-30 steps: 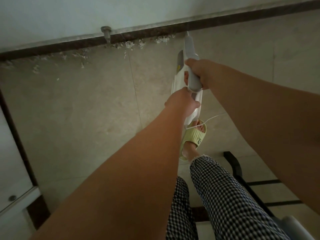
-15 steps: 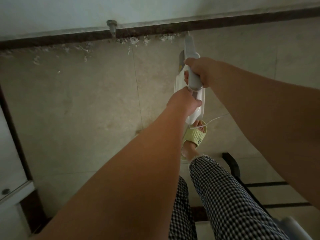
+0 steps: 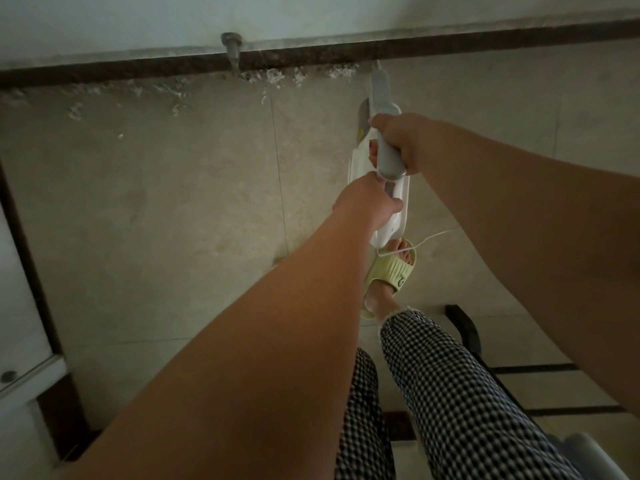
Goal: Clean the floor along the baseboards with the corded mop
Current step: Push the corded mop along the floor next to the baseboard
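Smooth white plastic mop (image 3: 394, 216), tiled floor (image 3: 173, 202)

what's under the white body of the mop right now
Below the mop body, a foot in a green slipper and the thin white cord show. The mop head and the floor beneath it are hidden.

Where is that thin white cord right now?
In the head view, the cord trails right of centre, running from the mop's lower body across the floor, just above the green slipper.
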The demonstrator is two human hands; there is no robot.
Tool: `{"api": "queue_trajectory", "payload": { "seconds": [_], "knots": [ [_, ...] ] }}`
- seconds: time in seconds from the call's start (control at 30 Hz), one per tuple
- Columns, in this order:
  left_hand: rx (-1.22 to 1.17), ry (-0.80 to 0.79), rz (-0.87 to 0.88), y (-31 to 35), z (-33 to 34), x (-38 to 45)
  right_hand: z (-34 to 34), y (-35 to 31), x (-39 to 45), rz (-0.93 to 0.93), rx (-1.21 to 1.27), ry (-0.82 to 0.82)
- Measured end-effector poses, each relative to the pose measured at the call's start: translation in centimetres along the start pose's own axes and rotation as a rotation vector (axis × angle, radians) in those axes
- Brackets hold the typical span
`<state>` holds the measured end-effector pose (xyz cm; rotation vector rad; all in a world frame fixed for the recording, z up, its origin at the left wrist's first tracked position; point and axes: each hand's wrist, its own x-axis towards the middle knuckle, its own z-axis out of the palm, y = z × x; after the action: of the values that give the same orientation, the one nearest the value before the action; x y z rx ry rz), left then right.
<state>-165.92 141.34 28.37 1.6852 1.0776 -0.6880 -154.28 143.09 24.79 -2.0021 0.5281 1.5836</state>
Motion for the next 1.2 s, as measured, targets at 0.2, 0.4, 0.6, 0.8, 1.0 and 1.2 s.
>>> {"api": "queue_trajectory", "payload": {
  "seconds": [0.2, 0.4, 0.6, 0.8, 1.0, 1.2],
  "knots": [
    [0.004, 0.006, 0.01, -0.4, -0.4, -0.2, 0.4, 0.1, -0.1, -0.001, -0.002, -0.008],
    [-0.007, 0.002, 0.004, -0.7, -0.6, -0.3, 0.7, 0.1, -0.3, -0.009, -0.007, -0.022],
    [-0.013, 0.002, -0.019, -0.9, -0.5, -0.6, 1.2, 0.3, -0.3, -0.015, -0.029, -0.031],
    [-0.02, 0.011, -0.027, -1.4, -0.6, -0.9, 1.7, 0.6, -0.4, -0.002, -0.02, -0.047],
    [-0.022, 0.012, -0.023, -1.6, -0.7, -1.0, 1.9, 0.6, -0.3, 0.012, -0.047, -0.06],
    [-0.033, 0.017, -0.035, -2.2, -0.8, -1.2, 2.7, 0.9, -0.3, -0.005, -0.047, -0.064]
  ]
}}
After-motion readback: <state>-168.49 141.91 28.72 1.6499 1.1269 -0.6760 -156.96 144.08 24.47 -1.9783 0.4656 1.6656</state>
